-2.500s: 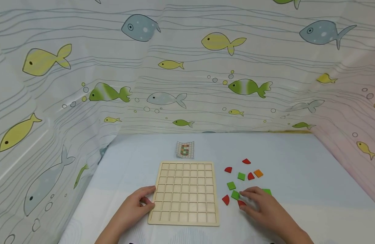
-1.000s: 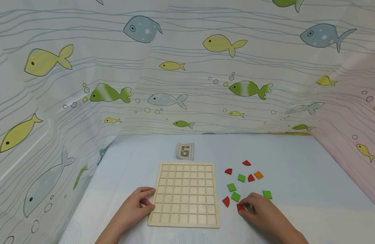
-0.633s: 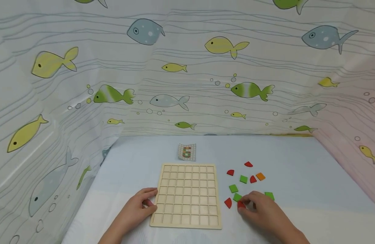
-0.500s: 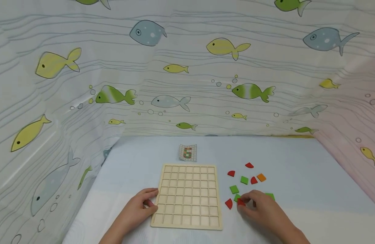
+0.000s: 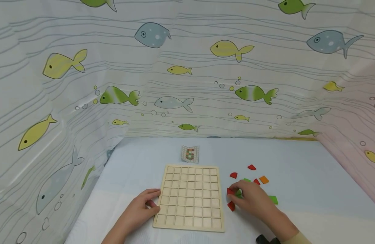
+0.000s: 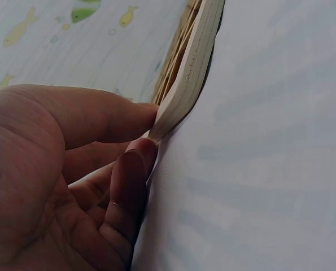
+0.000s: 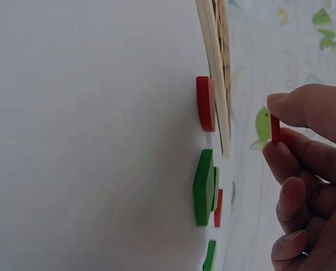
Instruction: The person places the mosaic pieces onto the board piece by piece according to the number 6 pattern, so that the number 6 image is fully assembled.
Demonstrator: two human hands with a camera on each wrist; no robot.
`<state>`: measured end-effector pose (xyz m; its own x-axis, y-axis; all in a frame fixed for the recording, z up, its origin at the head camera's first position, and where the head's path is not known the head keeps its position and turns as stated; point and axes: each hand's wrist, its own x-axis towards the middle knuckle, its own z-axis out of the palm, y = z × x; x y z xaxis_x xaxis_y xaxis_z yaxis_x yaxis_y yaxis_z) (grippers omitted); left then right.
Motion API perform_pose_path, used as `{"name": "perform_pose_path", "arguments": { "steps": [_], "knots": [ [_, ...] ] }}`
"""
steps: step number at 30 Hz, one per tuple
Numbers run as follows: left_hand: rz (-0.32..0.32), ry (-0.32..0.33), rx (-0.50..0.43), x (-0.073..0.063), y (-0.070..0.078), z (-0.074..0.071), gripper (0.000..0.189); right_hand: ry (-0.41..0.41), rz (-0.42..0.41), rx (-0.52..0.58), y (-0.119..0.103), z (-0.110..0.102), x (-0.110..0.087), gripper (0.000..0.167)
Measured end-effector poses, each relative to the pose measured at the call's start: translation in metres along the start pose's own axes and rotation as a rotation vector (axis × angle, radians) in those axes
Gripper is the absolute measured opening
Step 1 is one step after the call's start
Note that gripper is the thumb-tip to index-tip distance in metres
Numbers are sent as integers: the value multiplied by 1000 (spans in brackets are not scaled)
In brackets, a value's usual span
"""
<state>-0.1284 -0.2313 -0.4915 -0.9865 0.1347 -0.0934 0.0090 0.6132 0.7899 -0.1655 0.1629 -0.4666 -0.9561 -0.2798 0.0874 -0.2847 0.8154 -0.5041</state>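
A pale wooden grid board (image 5: 191, 223) lies flat on the table. My left hand (image 5: 141, 205) rests at its left side, thumb and index fingertips spread along the rim; the left wrist view shows the thumb tip against the board's edge (image 6: 184, 93). Between thumb and index finger, my right hand (image 5: 251, 198) pinches a red quarter-circle tile (image 7: 275, 129), raised off the table just right of the board. Beneath that hand lie another red quarter-circle tile (image 5: 231, 206) and a green square tile (image 5: 238, 194), both partly covered by it in the head view.
Farther back are two red quarter-circle tiles, one of them here (image 5: 252, 167), and an orange square tile (image 5: 264, 179). A green square tile (image 5: 273, 200) lies right of my right hand. Behind the board sits a small pattern card (image 5: 190, 154). Fish-printed sheeting (image 5: 205, 78) walls the table.
My right hand has closed on the red quarter-circle tile, lifted it and moved forward and left toward the board. My left hand stays at the board's edge. The head view has shifted slightly.
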Motion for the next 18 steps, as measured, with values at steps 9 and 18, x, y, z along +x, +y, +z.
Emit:
{"name": "perform_pose_path", "arguments": {
  "steps": [9,18],
  "knots": [
    [-16,-9,-7,-1,0,1,55,-54,18,-15,-21,8,29,20],
    [-3,-24,9,-1,-2,-1,54,-56,-28,14,-34,16,47,22]
  ]
}}
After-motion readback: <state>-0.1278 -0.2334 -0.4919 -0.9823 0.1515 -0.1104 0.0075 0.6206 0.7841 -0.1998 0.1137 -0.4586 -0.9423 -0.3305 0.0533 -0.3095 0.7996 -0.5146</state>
